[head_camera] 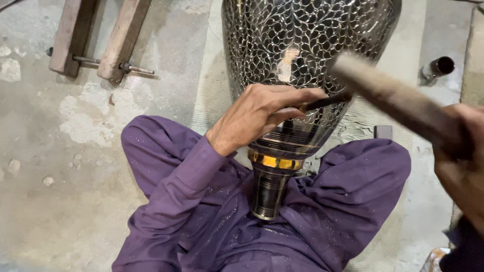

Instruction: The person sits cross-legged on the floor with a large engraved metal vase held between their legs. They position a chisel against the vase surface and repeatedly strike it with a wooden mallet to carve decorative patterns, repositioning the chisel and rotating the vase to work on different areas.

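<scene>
The engraved metal vase (pixel 302 55) lies across the lap, its neck between the thighs to steady it; the left hand (pixel 262 113) grips a chisel (pixel 325 102) against it; the right hand (pixel 461 156) clasps a raised wooden mallet (pixel 388 95).

– What is the left hand (pixel 262 113) doing?
– Holding a thin chisel (pixel 322 102) against the engraved metal vase (pixel 302 45).
– And the right hand (pixel 461 161)?
– Gripping a blurred wooden mallet (pixel 388 95) above it.

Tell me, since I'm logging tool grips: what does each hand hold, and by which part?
The left hand pinches a thin dark chisel near its lower end, against the engraved metal vase. The right hand grips a blurred wooden mallet by its handle end.
</scene>
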`<action>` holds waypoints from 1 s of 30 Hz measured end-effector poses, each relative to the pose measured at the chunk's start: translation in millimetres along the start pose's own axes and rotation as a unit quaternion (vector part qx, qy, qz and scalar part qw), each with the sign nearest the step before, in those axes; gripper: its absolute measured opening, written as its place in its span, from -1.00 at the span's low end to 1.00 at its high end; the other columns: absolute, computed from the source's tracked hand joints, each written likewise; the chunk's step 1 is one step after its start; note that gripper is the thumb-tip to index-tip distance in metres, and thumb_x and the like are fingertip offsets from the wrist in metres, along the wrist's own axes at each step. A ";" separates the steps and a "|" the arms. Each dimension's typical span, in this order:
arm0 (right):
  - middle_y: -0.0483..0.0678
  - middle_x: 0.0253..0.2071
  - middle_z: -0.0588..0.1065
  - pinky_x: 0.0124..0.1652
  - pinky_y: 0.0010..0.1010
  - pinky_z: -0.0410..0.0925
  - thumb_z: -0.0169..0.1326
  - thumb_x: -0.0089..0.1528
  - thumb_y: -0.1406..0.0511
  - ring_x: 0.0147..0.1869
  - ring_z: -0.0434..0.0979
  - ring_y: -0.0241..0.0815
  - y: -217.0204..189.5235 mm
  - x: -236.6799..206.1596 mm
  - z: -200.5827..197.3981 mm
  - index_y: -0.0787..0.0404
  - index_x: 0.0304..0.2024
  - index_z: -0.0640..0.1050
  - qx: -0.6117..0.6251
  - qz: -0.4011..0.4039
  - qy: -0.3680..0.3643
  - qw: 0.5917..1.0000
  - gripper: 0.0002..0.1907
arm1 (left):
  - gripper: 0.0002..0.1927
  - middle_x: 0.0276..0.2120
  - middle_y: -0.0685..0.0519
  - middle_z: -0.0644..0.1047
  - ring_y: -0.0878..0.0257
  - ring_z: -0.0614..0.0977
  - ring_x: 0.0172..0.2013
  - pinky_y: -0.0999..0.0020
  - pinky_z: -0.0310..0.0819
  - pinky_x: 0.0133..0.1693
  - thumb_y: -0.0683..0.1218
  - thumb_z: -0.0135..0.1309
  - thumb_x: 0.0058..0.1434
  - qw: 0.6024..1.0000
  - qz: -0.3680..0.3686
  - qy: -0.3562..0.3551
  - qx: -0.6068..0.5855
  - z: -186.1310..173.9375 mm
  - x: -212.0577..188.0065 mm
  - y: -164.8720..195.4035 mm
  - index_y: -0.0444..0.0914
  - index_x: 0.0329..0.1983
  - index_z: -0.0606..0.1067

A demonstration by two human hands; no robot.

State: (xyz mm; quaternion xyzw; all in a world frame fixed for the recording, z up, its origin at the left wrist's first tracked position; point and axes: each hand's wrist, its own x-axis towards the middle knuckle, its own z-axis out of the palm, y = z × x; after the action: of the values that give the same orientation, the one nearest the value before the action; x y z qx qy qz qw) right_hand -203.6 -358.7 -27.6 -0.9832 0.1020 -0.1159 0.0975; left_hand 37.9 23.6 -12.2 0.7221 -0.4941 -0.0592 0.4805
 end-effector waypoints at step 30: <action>0.19 -0.11 0.54 -0.09 -0.20 0.48 0.25 0.31 0.51 -0.14 0.62 0.05 -122.2 42.3 -38.9 0.27 0.20 0.43 -0.002 -0.066 0.038 0.997 -0.56 | -0.53 0.12 -0.01 0.58 0.23 0.70 0.02 0.40 0.74 0.03 -0.21 0.04 0.43 0.984 0.037 0.149 -0.091 8.6 -18.4 6.2 0.04 0.34 0.34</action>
State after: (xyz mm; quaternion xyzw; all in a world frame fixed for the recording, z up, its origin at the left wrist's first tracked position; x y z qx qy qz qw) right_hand -151.2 -257.4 44.7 -0.9827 0.0407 -0.1597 0.0841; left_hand 19.7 32.0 -19.4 0.6573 -0.4359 0.0228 0.6143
